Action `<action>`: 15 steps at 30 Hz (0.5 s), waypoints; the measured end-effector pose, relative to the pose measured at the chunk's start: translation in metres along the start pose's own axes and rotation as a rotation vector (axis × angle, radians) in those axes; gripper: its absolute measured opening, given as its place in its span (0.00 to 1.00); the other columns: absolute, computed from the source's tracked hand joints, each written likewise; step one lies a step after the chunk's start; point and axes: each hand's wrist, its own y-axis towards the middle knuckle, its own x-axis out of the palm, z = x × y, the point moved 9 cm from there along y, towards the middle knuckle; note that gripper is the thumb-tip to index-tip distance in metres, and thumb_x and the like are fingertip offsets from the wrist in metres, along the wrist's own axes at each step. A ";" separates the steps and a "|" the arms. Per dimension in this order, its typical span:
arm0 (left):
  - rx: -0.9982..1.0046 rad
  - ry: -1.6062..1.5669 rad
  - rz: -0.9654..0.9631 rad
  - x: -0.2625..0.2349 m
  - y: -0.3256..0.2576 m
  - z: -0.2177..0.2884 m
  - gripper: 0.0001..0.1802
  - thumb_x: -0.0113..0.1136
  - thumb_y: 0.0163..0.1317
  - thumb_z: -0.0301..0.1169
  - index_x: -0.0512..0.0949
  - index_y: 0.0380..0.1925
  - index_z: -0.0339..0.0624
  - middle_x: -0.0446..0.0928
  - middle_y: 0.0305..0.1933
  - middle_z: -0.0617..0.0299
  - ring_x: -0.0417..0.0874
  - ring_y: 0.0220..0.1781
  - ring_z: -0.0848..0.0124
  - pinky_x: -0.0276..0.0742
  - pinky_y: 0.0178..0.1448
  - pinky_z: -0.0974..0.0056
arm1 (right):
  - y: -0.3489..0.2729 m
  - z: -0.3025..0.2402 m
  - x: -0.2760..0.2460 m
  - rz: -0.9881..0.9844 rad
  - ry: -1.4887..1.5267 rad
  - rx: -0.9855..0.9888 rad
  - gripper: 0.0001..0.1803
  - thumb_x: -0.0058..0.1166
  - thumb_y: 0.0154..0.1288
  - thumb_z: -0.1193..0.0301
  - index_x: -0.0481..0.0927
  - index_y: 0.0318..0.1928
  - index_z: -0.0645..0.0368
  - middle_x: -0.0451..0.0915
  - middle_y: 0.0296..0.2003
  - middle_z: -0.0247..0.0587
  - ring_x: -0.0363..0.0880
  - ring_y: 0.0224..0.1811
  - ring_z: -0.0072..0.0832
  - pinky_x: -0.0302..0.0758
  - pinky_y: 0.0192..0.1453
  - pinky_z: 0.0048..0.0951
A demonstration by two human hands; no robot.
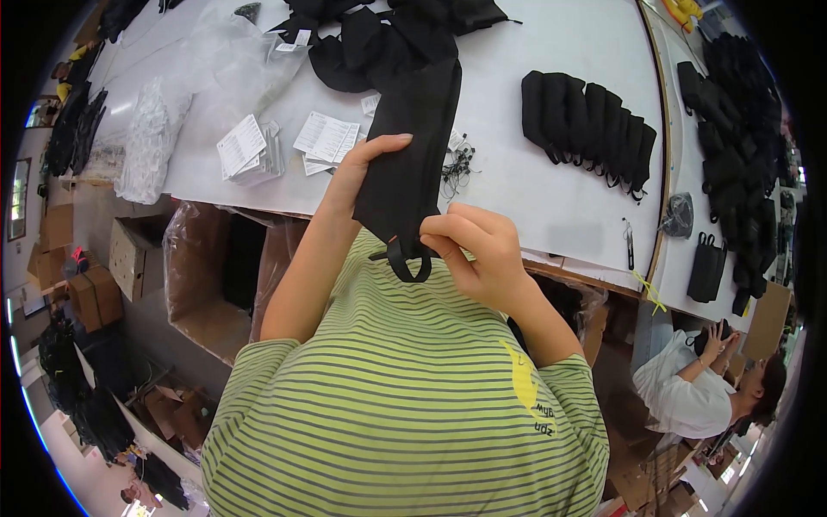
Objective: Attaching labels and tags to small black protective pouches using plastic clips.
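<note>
One black fabric pouch (pixel 403 168) spans the frame's centre, pinched near its loop (pixel 411 276) by the right hand (pixel 481 252) between thumb and fingers, the left hand (pixel 363 171) clasping it thumb uppermost, other fingers hidden, beyond them white cards (pixel 327 138) upper left, lined-up pouches (pixel 573 112) upper right

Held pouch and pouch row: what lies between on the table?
In the head view: a tangle of black cords with white bits beside the held pouch, then bare white tabletop to the pouch row.
</note>
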 end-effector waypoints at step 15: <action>0.278 -0.016 0.073 0.012 -0.022 -0.002 0.20 0.50 0.68 0.35 0.67 0.56 0.37 0.73 0.56 0.57 0.75 0.57 0.66 0.72 0.60 0.59 | -0.009 0.042 -0.016 0.361 -0.247 0.232 0.24 0.66 0.52 0.69 0.78 0.51 0.54 0.70 0.58 0.42 0.78 0.48 0.35 0.76 0.46 0.26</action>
